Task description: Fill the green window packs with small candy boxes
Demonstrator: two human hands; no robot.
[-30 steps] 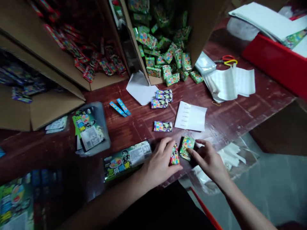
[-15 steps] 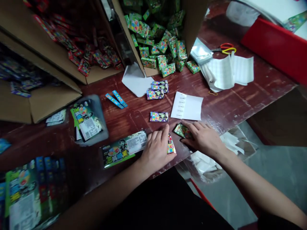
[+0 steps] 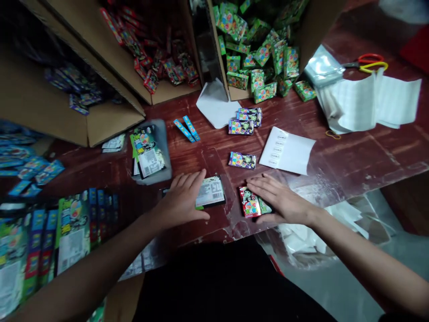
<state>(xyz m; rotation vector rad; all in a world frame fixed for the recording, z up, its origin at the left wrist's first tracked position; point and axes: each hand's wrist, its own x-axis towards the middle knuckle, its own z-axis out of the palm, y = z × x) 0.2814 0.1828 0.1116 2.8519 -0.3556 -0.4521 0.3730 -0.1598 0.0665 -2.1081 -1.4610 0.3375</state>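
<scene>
My left hand (image 3: 181, 199) lies over a flat black-and-green printed package (image 3: 212, 191) with a white label. Its fingers are stretched out and its thumb stands apart; the palm hides the package's left part. My right hand (image 3: 284, 199) has its fingers along the far side and its thumb on the near side of two small candy boxes. The red candy box (image 3: 249, 203) shows at the fingertips, and the green candy box (image 3: 264, 207) beside it is partly hidden under the hand. A purple candy box (image 3: 241, 160) lies just beyond, with several more purple candy boxes (image 3: 241, 126) farther back.
Cartons hold green boxes (image 3: 263, 56), red boxes (image 3: 164, 67) and purple boxes (image 3: 78, 85). Blue strips (image 3: 187, 129), a sticker sheet (image 3: 290, 152), scissors (image 3: 370, 62) and printed cards (image 3: 147, 152) lie about. Filled packs (image 3: 72, 228) stand at left; a bag of paper scraps (image 3: 311, 232) hangs below the edge.
My left hand has left the red box and moved left onto the printed package. The red box now sits against the green one at my right hand. The view has shifted left.
</scene>
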